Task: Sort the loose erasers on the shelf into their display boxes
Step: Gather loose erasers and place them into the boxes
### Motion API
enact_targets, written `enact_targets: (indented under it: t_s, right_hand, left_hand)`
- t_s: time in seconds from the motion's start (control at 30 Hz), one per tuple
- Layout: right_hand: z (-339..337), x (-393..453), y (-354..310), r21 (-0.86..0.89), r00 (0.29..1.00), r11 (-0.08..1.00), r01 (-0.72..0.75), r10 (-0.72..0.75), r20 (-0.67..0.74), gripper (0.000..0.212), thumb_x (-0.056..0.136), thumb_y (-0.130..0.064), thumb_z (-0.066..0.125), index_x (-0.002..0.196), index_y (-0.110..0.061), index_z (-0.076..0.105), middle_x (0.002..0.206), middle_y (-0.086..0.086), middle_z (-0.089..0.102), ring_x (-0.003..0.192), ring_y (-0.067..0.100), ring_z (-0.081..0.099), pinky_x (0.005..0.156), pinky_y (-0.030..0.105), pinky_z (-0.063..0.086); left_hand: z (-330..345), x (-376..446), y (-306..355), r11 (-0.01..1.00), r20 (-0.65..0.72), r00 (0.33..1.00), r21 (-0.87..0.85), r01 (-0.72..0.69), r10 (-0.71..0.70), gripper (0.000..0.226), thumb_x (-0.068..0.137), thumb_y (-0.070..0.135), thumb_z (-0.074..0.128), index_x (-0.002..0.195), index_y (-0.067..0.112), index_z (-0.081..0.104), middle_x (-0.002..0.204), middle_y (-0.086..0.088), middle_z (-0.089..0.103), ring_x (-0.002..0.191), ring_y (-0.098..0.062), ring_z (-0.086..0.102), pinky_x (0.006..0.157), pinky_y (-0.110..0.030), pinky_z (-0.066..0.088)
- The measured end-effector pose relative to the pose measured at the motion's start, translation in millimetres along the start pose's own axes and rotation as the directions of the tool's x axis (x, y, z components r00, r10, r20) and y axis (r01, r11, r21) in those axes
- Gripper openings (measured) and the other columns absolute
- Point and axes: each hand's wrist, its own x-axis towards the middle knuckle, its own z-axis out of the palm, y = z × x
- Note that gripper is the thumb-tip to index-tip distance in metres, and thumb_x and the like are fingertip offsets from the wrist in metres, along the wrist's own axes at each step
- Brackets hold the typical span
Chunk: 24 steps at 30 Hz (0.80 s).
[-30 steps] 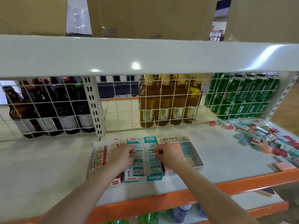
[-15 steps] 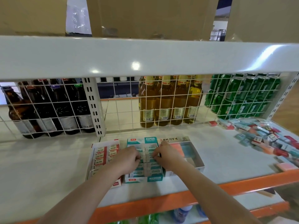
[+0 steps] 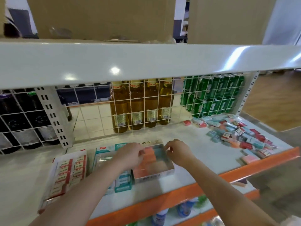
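Note:
Three display boxes stand side by side near the shelf's front edge: a red-and-white box [image 3: 65, 173], a teal box [image 3: 104, 159] and a grey box [image 3: 169, 171] that holds pink and blue erasers [image 3: 150, 158]. My left hand [image 3: 130, 155] reaches over the teal box, and its bent fingertips touch the pink erasers in the grey box. My right hand [image 3: 178, 152] is at the grey box's right wall, where curled fingers and thumb pinch the rim. A heap of loose erasers [image 3: 241, 136] in red, teal and pink lies at the right end of the shelf.
A white wire grid [image 3: 97, 121] backs the shelf, with dark bottles, amber bottles [image 3: 140, 105] and green cans [image 3: 211, 95] behind it. The upper shelf [image 3: 146, 61] overhangs. An orange lip [image 3: 195, 190] edges the front. A pink eraser [image 3: 250, 158] lies near that edge.
Both hands have moved right from the teal box to the grey box. The view has shifted right and closer.

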Motion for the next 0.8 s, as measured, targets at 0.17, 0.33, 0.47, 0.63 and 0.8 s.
enact_targets:
  t_s: [0.17,0.33,0.47,0.63,0.8]
  right_hand:
    - [-15.8,0.9,63.2,0.032,0.997,0.997,-0.073,0.073,-0.020,0.029,0.090,-0.011,0.046,0.113,-0.017,0.063,0.118,0.006,0.056,0.109,0.023,0.053,0.083,0.023,0.041]
    - [-36.4,-0.5,121.8,0.028,0.989,0.990,-0.136,0.137,-0.047,0.030,0.088,-0.009,0.045,0.111,-0.018,0.063,0.115,0.006,0.058,0.104,0.023,0.056,0.082,0.026,0.045]
    - [-56.8,0.3,159.3,0.012,0.982,0.985,-0.172,0.173,-0.083,0.033,0.089,-0.008,0.044,0.114,-0.018,0.062,0.120,0.004,0.059,0.102,0.022,0.059,0.082,0.028,0.047]
    - [-78.2,6.1,202.1,-0.024,0.974,0.985,-0.171,0.165,-0.152,0.031,0.088,-0.007,0.045,0.111,-0.014,0.065,0.114,0.005,0.064,0.101,0.023,0.059,0.074,0.025,0.044]
    - [-94.4,16.6,233.5,0.014,0.956,0.981,-0.196,0.194,-0.219,0.029,0.085,-0.009,0.052,0.109,-0.015,0.068,0.109,0.008,0.065,0.095,0.026,0.061,0.073,0.026,0.045]
  left_hand:
    - [16.1,34.2,45.9,0.996,0.029,0.997,-0.047,-0.071,0.073,0.022,0.092,0.020,0.051,0.111,0.021,0.063,0.116,0.002,0.060,0.102,-0.014,0.056,0.090,-0.032,0.047]
    - [39.8,72.5,86.9,0.994,0.051,0.994,-0.055,-0.095,0.097,0.028,0.093,0.020,0.048,0.118,0.020,0.061,0.122,0.002,0.059,0.110,-0.015,0.055,0.090,-0.026,0.041]
    - [57.5,97.6,120.2,0.993,0.060,0.993,-0.066,-0.102,0.106,0.031,0.092,0.019,0.048,0.122,0.020,0.057,0.121,0.001,0.059,0.109,-0.016,0.055,0.092,-0.028,0.044]
    - [76.6,124.4,153.1,0.992,0.081,0.990,-0.062,-0.112,0.117,0.031,0.093,0.021,0.047,0.121,0.020,0.058,0.120,0.000,0.059,0.109,-0.017,0.055,0.091,-0.027,0.044]
    - [91.4,144.6,176.5,0.991,0.065,0.991,-0.073,-0.112,0.116,0.027,0.093,0.023,0.048,0.115,0.016,0.061,0.116,-0.002,0.061,0.107,-0.019,0.055,0.089,-0.027,0.044]
